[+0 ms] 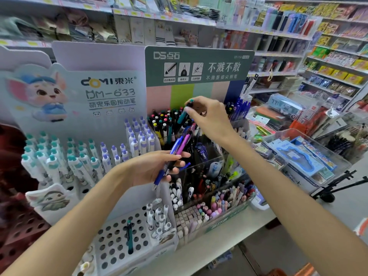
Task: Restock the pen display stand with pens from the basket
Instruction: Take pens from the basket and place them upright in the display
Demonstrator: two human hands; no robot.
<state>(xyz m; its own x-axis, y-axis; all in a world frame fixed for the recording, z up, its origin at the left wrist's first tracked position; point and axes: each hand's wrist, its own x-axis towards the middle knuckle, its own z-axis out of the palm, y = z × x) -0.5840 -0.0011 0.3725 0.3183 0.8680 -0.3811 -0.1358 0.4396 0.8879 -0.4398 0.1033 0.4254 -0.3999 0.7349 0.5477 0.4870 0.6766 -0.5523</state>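
Two hands were busy: the right hand (207,114) pinched a teal pen (184,114) above the stand (199,64), apparently mid-placement, while the left hand (157,168) gripped spare pens (179,148). Next it needed a free slot and a straight drop. The basket (278,272) seemed to peek in below the counter (219,232); shop shelves (278,34) stood behind.
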